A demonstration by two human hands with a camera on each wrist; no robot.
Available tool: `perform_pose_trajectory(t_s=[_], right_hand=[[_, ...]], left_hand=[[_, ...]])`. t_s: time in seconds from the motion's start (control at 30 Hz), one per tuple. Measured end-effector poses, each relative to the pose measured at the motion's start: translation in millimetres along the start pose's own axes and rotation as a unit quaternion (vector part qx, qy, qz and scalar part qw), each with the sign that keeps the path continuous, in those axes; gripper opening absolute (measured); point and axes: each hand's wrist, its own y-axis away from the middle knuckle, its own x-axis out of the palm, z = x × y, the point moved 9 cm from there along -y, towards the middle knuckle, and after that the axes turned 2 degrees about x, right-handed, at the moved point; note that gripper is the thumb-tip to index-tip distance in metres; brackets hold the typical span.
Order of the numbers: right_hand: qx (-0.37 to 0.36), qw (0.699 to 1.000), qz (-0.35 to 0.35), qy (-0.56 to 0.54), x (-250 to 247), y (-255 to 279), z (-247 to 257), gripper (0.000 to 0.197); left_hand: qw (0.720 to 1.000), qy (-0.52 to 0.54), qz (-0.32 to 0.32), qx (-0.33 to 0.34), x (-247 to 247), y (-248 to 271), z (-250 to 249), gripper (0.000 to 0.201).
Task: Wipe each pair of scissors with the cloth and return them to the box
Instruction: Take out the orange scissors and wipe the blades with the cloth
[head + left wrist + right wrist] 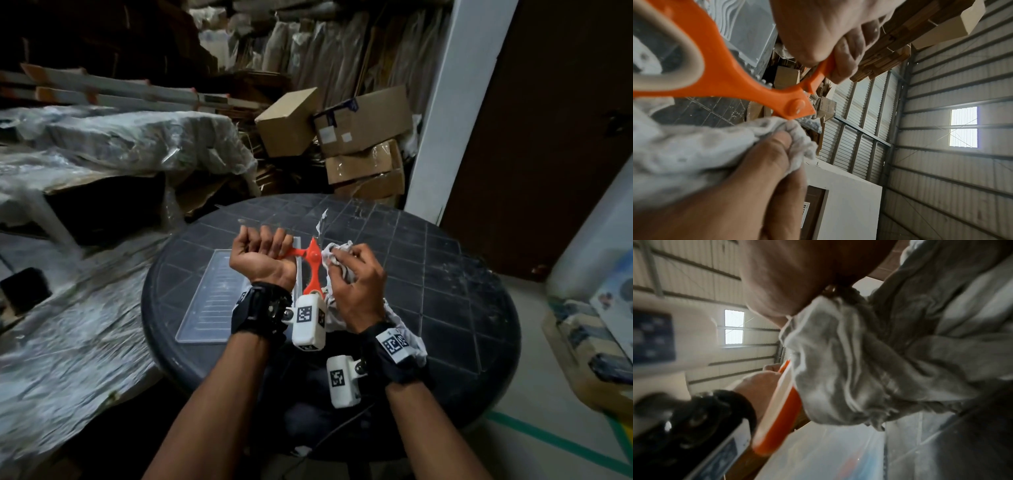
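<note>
Orange-handled scissors are held spread wide above the round dark table. My left hand, palm up, grips one handle in its fist. My right hand pinches a crumpled grey-white cloth against the scissors beside the pivot. In the left wrist view the right thumb presses the cloth just below the pivot of the scissors. One blade points away from me. A clear plastic box lies on the table under my left hand. In the right wrist view the cloth hides most of the scissors.
Cardboard boxes are piled behind the table. Plastic-covered stacks fill the left side. A white pillar and a brown door stand at the right. The table's right half is bare.
</note>
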Motion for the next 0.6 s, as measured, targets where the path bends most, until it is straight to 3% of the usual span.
perform_pose_trajectory(t_s=[0.23, 0.6], right_hand=[[-0.02, 0.997, 0.061, 0.037, 10, 0, -8, 0.016], [0.045, 0.998, -0.005, 0.034, -17, 12, -12, 0.017]], left_hand=[[1.0, -0.004, -0.003, 0.014, -19, -8, 1, 0.045], [1.0, -0.019, -0.005, 0.011, -22, -6, 3, 0.045]])
